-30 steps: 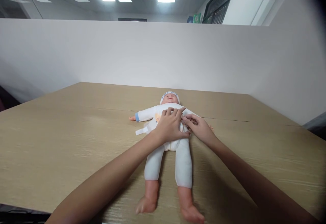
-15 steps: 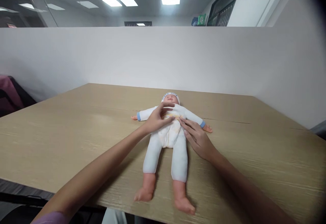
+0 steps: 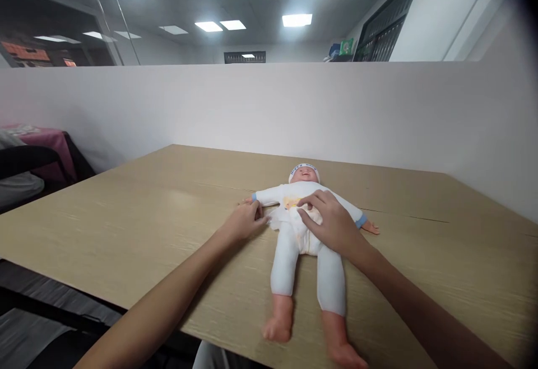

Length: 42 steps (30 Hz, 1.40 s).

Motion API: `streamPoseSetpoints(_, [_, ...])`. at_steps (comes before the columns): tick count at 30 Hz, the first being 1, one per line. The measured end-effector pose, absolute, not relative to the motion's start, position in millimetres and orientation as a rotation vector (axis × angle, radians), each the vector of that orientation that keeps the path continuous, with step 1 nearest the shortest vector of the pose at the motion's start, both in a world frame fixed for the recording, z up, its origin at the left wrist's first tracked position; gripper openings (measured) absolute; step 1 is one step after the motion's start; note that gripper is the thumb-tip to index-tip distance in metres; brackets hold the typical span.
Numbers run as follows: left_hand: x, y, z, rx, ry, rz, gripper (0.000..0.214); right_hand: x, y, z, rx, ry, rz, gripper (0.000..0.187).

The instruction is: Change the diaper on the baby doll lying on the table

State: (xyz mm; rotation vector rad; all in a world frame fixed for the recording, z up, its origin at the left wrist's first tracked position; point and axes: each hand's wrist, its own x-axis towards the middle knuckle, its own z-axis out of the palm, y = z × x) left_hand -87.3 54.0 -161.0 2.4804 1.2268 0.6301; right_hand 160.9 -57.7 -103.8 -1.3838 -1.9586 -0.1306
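Note:
A baby doll in a white suit with blue cuffs lies on its back, its bare feet toward me. Around its hips is a white diaper with a yellow-orange band at the waist. My left hand is at the left of the doll, fingers closed on the diaper's side wing, which is pulled out sideways. Over the front of the diaper, my right hand is curved, with thumb and fingers apart and the tips resting at the waist. Part of the diaper's right side is hidden under that hand.
The doll lies on a wooden table with seams across it. A white partition stands behind the table. To the left is a chair with pink and grey cloth. The table's front edge runs close to me.
My left hand has moved from the doll's belly to its left side and closed on the diaper wing, now spread outward. My right hand has moved onto the diaper's front. The view has shifted.

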Motion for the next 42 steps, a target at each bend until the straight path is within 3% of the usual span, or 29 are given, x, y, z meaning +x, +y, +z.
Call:
streamPoseSetpoints(7, [-91.3,57.8,-166.1,2.331,1.205,0.580,0.030,127.1,-20.1,-105.3,-1.743,-2.010,-0.069,0.014])
streamPoseSetpoints(15, [-85.0,70.2,-154.1,1.950,1.055,0.738,0.040,131.5,-15.8,-119.0,-1.723,-2.020,-0.067,0.016])
streamPoseSetpoints(21, [-72.7,65.4,-149.5,1.856,1.008,0.878,0.036,134.2,-14.5,-117.5,-1.639,-1.962,-0.082,0.044])
streamPoseSetpoints(26, [-77.4,63.9,-158.6,1.867,0.997,0.923,0.033,148.3,-6.2,-116.9,-1.587,-1.905,-0.238,0.031])
streamPoseSetpoints(34, [-75.0,67.7,-169.2,1.886,1.039,0.961,0.034,156.1,1.0,-111.7,-1.317,-1.899,0.251,0.034])
streamPoseSetpoints(42, [-71.7,66.3,-172.5,1.856,0.991,0.990,0.036,153.3,-1.1,-107.4,-1.265,-1.995,-0.171,0.015])
